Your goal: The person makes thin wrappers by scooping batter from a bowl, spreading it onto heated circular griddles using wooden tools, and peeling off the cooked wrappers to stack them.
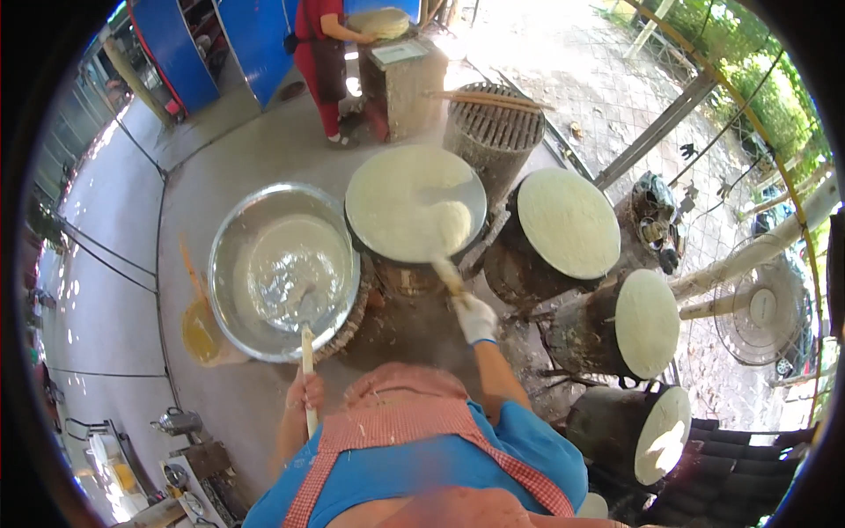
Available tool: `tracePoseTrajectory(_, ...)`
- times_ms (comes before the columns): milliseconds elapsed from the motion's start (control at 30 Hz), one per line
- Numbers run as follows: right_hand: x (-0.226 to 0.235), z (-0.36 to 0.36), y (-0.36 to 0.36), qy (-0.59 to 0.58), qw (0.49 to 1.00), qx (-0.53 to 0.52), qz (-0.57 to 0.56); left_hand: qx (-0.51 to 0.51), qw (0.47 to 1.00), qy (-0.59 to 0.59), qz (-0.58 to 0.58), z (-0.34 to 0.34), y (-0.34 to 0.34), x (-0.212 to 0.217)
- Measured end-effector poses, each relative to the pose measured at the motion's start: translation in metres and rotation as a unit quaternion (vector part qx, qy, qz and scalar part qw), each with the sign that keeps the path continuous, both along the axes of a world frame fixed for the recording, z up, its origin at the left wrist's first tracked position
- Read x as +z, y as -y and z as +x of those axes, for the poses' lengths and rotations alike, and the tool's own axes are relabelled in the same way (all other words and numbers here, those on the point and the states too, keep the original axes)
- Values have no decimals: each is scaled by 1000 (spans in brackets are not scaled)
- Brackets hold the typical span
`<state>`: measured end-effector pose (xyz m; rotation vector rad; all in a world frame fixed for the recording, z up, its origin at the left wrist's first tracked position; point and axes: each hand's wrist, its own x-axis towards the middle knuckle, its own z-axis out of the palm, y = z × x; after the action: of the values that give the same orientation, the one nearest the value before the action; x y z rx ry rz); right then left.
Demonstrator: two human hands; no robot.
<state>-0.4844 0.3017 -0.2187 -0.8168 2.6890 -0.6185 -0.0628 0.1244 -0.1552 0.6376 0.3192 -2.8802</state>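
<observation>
My left hand point(304, 392), bare, is closed around the long pale handle of a ladle point(307, 356). The ladle's other end dips into white batter point(286, 255) in a wide metal basin point(231, 330). In a white glove, my right hand point(476, 319) grips the wooden handle of a spreader point(449, 275). Its rounded, pale head lies over a round griddle point(383, 198) coated with a thin, whitish layer, slightly blurred. What lies under the spreader's head is hidden.
More round tops with pale sheets curve along the right: one griddle point(568, 224), another point(647, 324) and a third point(662, 436). Beyond stands a slatted drum point(497, 119) with sticks across it. A yellow container point(202, 333) sits left of the basin. A person in red point(321, 53) works at the back.
</observation>
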Motion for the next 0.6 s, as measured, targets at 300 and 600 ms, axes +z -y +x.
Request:
tracePoseTrajectory(300,-8,-34,8,-88,991,50,-84,25,980,173,-91,-71,-10,36)
tracePoseTrajectory(600,88,-172,87,145,930,-113,-320,28,910,363,-199,-110,-42,80)
